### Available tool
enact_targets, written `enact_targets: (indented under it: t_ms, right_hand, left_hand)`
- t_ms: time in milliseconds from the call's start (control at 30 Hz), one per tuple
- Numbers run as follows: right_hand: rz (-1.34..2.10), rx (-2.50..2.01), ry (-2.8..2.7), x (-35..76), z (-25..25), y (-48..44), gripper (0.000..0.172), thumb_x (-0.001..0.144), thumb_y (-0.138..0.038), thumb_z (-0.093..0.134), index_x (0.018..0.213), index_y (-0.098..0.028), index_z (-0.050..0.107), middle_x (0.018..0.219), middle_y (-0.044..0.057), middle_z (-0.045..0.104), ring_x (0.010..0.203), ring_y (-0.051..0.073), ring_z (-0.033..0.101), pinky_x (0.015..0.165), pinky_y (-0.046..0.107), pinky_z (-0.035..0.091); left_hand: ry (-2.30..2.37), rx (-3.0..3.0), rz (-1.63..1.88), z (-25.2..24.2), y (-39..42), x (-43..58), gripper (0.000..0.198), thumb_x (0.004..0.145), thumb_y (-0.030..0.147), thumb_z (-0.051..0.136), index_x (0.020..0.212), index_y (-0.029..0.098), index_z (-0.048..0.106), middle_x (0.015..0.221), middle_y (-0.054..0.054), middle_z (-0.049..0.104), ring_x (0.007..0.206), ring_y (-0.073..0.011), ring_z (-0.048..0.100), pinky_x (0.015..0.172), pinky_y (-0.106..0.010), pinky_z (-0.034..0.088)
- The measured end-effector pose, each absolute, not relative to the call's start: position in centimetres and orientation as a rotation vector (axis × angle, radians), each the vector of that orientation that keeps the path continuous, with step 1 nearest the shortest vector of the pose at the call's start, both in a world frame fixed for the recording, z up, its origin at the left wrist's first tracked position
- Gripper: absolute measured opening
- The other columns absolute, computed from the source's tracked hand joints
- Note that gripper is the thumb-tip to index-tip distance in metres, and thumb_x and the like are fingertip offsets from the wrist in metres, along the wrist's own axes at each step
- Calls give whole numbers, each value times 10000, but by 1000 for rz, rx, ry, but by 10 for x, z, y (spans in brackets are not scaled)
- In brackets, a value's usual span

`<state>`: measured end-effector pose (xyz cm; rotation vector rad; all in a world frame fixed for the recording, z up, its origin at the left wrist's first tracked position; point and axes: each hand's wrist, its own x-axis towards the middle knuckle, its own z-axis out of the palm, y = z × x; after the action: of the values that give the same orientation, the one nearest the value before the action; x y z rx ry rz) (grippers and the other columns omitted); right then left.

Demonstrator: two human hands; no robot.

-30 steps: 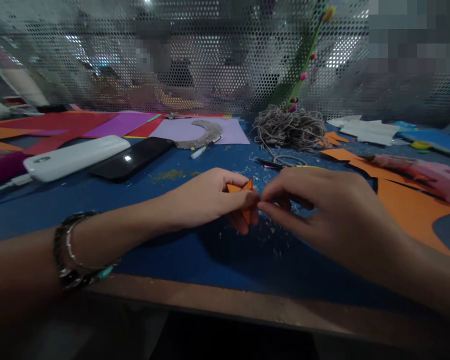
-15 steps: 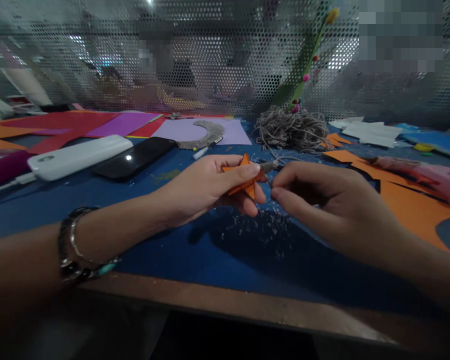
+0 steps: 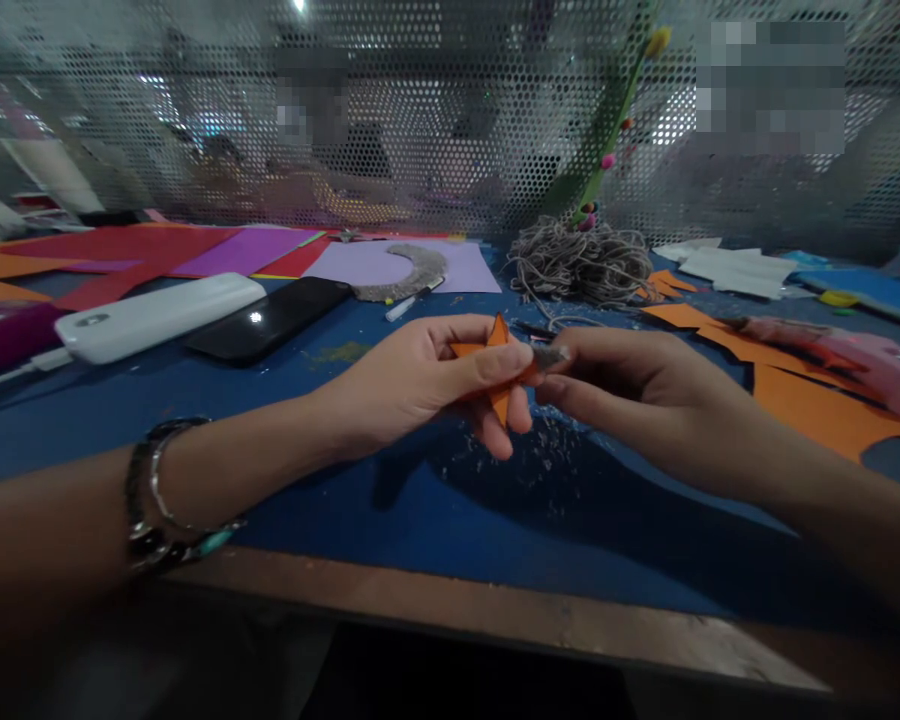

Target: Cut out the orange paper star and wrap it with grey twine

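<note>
My left hand (image 3: 450,375) is closed on an orange paper star (image 3: 501,330), with the thumb across its front and the fingers behind. One point of the star, facing right, is wrapped in grey yarn (image 3: 547,356). My right hand (image 3: 622,385) meets that wrapped point, thumb and forefinger pinched at its end; the strand between them is mostly hidden. Behind the hands sits a loose tangle of grey yarn (image 3: 581,262), a strand trailing from it toward the right fingers. Small pale fibre scraps lie on the blue table (image 3: 450,530) below the star.
A black phone (image 3: 277,318) and white power bank (image 3: 161,315) lie left. Behind are a grey yarn-covered crescent (image 3: 420,270) on lilac paper (image 3: 330,262) and a perforated metal screen (image 3: 435,120). On the right are orange paper (image 3: 810,400) and a pink glue gun (image 3: 862,360).
My right fingers have come in against the wrapped point of the star, where a small gap showed before. The star and my left hand have shifted slightly lower.
</note>
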<state>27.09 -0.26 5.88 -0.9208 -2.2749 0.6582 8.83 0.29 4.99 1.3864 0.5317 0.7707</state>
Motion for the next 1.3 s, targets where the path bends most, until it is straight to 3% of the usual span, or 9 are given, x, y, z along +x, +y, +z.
enact_targets:
  t_ms: [367,600,800,1300]
  right_hand:
    - [831,-1064,-2327,269,62,-1,208,784,-285,511,628,-157,561,553,-24,537,515,72,465,456,185,335]
    - [84,-930,-2387,265,61,-13,131,760,-146,542,636,-158,579,534,-44,528,472,48,433,466,175,314]
    - [-536,-721,-2404,269,57,-17,204,823,-174,471,649,-148,575,590,4,530,546,93,456,511,216,318]
    - [-583,-692,-2387,271,58,-17,173,824,-165,473,677,-161,563,609,-13,529,544,79,453,507,201,325]
  left_hand:
    - [785,1582,422,50,-2,92,132,825,171,513,700,135,527,575,59,599,404,-30,566,442,-107,441]
    - [852,1587,462,52,-2,94,138,800,168,547,668,134,527,583,69,582,430,-30,563,444,-104,421]
    - [817,1496,543,52,1,91,173,822,194,520,661,133,541,623,57,597,475,-26,554,489,-115,427]
    - [656,1329,680,51,6,89,187,821,125,453,672,141,566,619,43,617,468,-37,559,495,-134,445]
